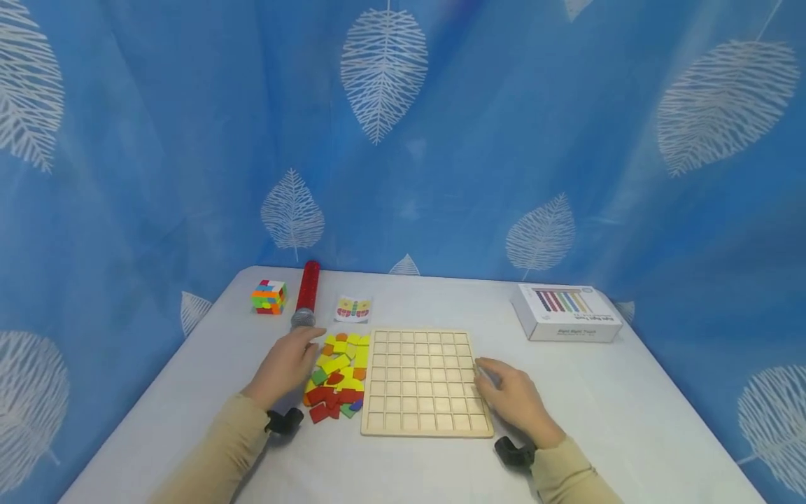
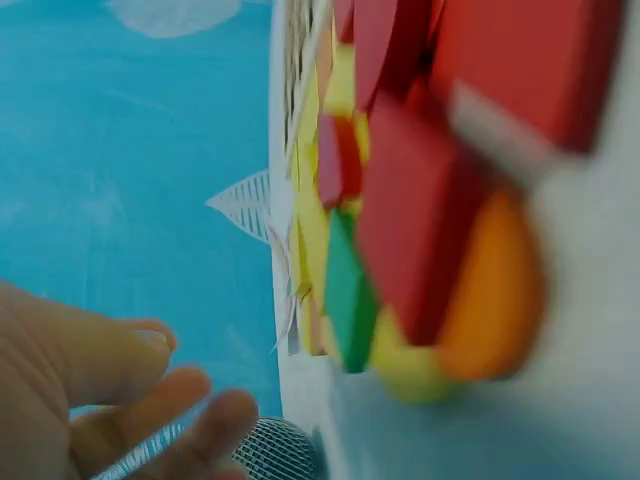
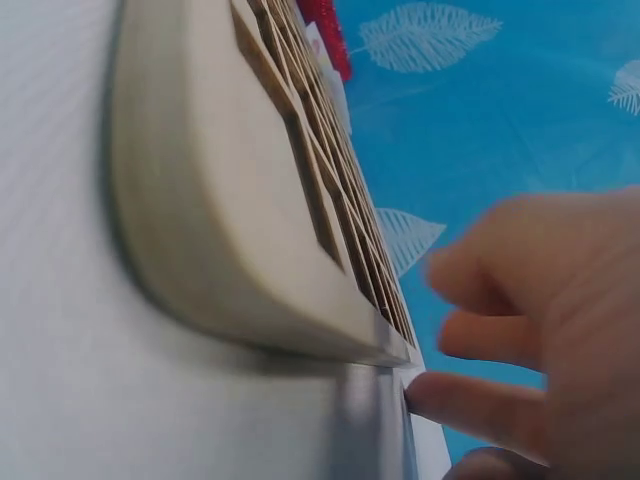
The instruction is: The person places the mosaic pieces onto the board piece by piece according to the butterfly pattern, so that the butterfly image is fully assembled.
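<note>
A wooden grid board lies flat on the white table, its square cells bare. Against its left side is a loose pile of flat coloured pieces, mostly yellow and red, with some orange, green and blue. My left hand hovers at the pile's left edge, fingers loosely bent; in the left wrist view, nothing sits between thumb and fingers, and a red piece lies close to the camera. Beside the board's right edge is my right hand, fingers relaxed and holding nothing. Whether its fingertips touch the rim I cannot tell.
Behind my left hand lies a red microphone with a grey mesh head. A puzzle cube stands left of it, and a small pattern card lies to its right. At the back right is a white box.
</note>
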`<state>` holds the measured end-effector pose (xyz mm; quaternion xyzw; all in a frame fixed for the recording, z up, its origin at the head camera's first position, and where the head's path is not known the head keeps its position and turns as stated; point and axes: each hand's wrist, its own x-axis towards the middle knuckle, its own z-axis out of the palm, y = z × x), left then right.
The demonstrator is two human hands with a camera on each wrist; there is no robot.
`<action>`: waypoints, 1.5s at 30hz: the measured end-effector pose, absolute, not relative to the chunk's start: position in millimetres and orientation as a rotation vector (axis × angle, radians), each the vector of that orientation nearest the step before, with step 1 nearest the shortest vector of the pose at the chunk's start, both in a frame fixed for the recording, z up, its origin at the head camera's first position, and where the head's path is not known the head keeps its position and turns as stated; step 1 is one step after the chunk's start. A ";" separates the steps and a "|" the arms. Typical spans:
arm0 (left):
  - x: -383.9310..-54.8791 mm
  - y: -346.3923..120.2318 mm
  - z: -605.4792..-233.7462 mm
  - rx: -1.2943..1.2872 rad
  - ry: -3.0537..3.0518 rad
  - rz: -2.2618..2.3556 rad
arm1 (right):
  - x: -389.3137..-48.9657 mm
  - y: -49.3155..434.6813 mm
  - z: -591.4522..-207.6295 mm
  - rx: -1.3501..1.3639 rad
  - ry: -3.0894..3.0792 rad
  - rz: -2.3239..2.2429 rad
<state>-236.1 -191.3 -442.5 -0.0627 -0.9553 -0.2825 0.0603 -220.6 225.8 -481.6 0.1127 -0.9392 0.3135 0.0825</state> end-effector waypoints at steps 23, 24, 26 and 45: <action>-278.4 -186.9 -473.1 -0.167 -2.925 -0.944 | -218.4 224.5 -481.7 0.369 -2.899 0.838; -278.8 -187.4 -473.2 -0.151 -2.917 -0.926 | -218.9 223.7 -481.2 0.368 -2.905 0.831; -279.5 -188.7 -473.8 -0.125 -2.908 -0.904 | -219.2 221.8 -479.6 0.362 -2.918 0.815; -276.8 -193.9 -474.1 -0.001 -2.791 -1.120 | -212.6 211.4 -472.1 0.311 -2.982 0.774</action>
